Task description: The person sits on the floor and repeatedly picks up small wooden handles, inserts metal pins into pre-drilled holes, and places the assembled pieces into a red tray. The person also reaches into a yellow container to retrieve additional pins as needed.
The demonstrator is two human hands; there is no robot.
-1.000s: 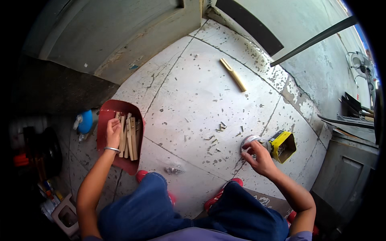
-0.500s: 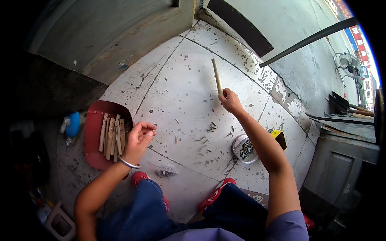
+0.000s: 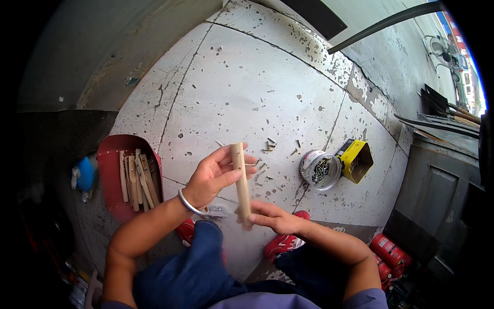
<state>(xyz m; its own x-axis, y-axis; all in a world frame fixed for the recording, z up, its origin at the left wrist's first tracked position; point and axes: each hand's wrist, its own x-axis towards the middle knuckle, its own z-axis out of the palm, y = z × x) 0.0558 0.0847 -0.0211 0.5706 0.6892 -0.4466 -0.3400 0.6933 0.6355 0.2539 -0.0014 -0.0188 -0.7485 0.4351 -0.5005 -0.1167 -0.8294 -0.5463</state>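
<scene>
A pale wooden handle (image 3: 241,172) stands nearly upright between my two hands, with small dark spots like holes near its upper end. My left hand (image 3: 213,172) holds its upper part, thumb across the front and fingers behind. The lower end, blurred by motion, is gripped by my right hand (image 3: 270,216). To the left, a red scoop-shaped tray (image 3: 110,175) contains several similar wooden handles (image 3: 135,177). On the right are a clear round tub of screws (image 3: 320,171) and a yellow-black box (image 3: 356,162) with small metal pieces inside.
Several loose screws (image 3: 269,145) lie on the worn white floor (image 3: 247,98). A small plastic bag (image 3: 220,211) is beside my left wrist. Red fire extinguishers (image 3: 389,251) stand at the lower right. A blue round object (image 3: 85,174) sits left of the tray.
My right hand has brought the wooden handle back from the far right toward me. My left hand has left the tray's edge and taken hold of the handle's upper part.
</scene>
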